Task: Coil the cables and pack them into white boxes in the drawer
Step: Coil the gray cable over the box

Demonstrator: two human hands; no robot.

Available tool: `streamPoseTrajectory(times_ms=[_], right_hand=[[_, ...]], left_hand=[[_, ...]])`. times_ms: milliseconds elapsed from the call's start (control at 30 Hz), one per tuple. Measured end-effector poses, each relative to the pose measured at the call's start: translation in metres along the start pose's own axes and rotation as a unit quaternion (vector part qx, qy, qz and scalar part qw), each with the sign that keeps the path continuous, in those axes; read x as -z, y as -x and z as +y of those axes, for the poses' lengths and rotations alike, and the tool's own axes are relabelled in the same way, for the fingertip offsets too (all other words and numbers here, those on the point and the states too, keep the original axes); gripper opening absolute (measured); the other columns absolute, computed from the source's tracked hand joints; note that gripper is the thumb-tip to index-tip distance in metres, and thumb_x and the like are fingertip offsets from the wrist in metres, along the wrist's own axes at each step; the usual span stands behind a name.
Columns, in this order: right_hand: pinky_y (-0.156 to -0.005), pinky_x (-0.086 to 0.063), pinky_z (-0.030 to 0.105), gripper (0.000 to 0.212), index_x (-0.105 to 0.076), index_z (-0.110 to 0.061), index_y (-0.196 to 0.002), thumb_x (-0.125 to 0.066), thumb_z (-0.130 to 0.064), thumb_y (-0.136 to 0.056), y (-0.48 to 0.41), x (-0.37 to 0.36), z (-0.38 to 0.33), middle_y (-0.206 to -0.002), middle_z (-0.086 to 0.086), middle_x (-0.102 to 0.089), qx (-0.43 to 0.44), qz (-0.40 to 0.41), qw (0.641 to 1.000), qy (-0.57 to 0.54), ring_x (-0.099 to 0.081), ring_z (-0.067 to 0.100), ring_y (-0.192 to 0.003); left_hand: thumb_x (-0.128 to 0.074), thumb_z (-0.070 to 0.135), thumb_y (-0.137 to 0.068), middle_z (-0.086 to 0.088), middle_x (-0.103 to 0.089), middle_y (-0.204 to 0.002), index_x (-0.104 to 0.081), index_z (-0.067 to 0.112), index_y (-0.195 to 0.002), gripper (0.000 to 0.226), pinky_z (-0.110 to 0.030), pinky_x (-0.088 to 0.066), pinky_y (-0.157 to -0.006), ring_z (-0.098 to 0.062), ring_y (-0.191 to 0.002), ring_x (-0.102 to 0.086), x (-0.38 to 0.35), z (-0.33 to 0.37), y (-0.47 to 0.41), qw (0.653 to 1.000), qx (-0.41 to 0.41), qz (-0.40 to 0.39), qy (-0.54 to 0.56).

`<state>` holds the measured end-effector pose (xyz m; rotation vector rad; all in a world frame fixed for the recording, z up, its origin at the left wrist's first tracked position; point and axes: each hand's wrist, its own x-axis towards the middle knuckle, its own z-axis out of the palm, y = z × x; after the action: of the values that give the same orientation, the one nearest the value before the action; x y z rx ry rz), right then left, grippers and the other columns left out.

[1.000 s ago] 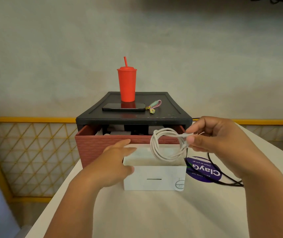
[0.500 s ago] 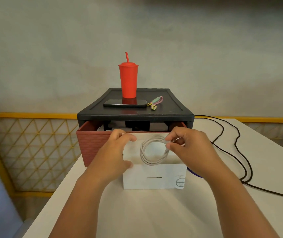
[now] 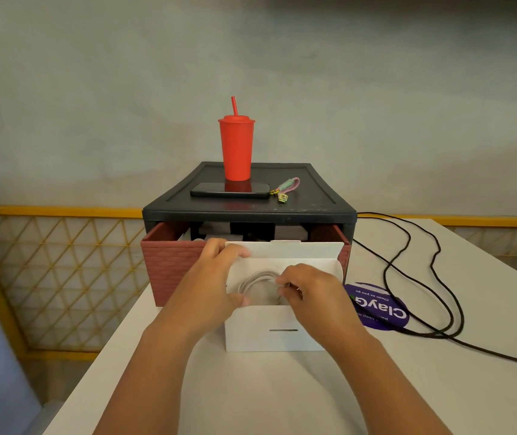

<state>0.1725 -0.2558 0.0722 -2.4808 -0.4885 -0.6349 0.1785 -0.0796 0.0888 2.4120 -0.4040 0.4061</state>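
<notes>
Right hand (image 3: 310,293) is pinching the coiled cable (image 3: 255,281) into the white box (image 3: 277,335) — probably light and springy, best held across all loops; left hand (image 3: 216,277) is gripping the box's edge.

A plain indoor room, whether home or office cannot be told, is indicated by a bare plastered wall (image 3: 94,89) above, a yellow lattice railing (image 3: 47,271) at left and a white table (image 3: 250,387) below.

the white box (image 3: 276,339) is smooth, matt cardboard; the white cable (image 3: 257,281) in it looks smooth and rubbery. the drawer (image 3: 172,265) front is reddish plastic with brick-like relief, the cabinet (image 3: 313,196) black semi-gloss plastic, the phone (image 3: 229,189) glossy, the tabletop (image 3: 250,397) matt white.
</notes>
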Motion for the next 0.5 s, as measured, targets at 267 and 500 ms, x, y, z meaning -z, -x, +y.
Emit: streamPoseTrajectory(times_ms=[267, 500], right_hand=[[-0.079, -0.041, 0.021, 0.025, -0.063, -0.019, -0.111, -0.042, -0.025, -0.099, -0.003, -0.001, -0.002, -0.107, 0.003, -0.065, -0.045, -0.147, 0.986, 0.058, -0.057, 0.017, -0.098], [-0.08, -0.048, 0.027, 0.024, -0.067, -0.02, -0.101, -0.047, -0.031, -0.095, -0.002, 0.011, 0.003, -0.099, -0.005, -0.066, -0.052, -0.143, 0.988, 0.02, -0.057, 0.012, -0.089]], left_hand=[[-0.08, 0.023, -0.071, 0.024, -0.022, -0.117, -0.041, 0.038, -0.126, 0.069, -0.015, -0.036, -0.077, -0.004, -0.103, -0.04, -0.002, 0.001, 0.0, 1.0, 0.013, -0.01, -0.021], [-0.077, 0.02, -0.075, 0.024, -0.027, -0.117, -0.045, 0.038, -0.121, 0.059, -0.009, -0.037, -0.072, 0.0, -0.09, -0.046, -0.003, -0.004, -0.001, 1.0, 0.016, -0.004, -0.015]])
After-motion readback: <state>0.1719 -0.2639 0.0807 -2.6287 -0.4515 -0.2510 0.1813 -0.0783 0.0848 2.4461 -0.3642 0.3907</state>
